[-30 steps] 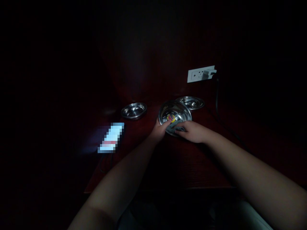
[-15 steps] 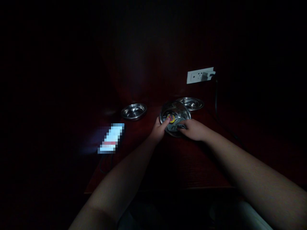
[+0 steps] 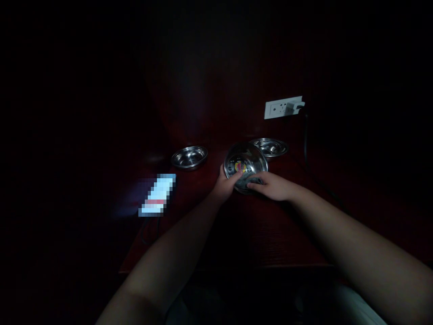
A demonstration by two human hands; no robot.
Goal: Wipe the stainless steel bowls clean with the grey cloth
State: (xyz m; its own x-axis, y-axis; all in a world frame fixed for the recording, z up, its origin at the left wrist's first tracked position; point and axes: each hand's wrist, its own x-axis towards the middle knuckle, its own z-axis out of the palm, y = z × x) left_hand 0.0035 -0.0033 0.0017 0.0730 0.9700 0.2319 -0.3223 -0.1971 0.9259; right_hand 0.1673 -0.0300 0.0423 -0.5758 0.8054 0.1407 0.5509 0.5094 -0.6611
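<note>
Very dim scene; only the middle of the dark red desk [image 3: 257,234] is readable. Your two forearms come up from the lower edge and meet near the desk's centre.

Your left hand [image 3: 225,184] is closed on the near-left rim of a tilted steel bowl [image 3: 246,166], thumb lying over the rim toward the inside. The bowl is tipped so its opening faces you, its lower edge at or close to the desk. One sticker, yellow and red, sits on the inside bottom.

Your right hand [image 3: 272,186] presses a grey cloth [image 3: 249,180] against the bowl's lower inner wall, fingers curled on the cloth. One cloth counted.

To the left, near the desk's edge, one lit phone screen [image 3: 157,195], blurred out.

Farther back: two more steel dishes, one [image 3: 189,156] well to the left of the held bowl, one [image 3: 269,146] just behind it on the right. Steel vessels total: three.

Farthest, on the back panel: one white socket strip [image 3: 279,108] with one plug in it [image 3: 295,106], and a dark cable [image 3: 306,135] hanging down from it.
</note>
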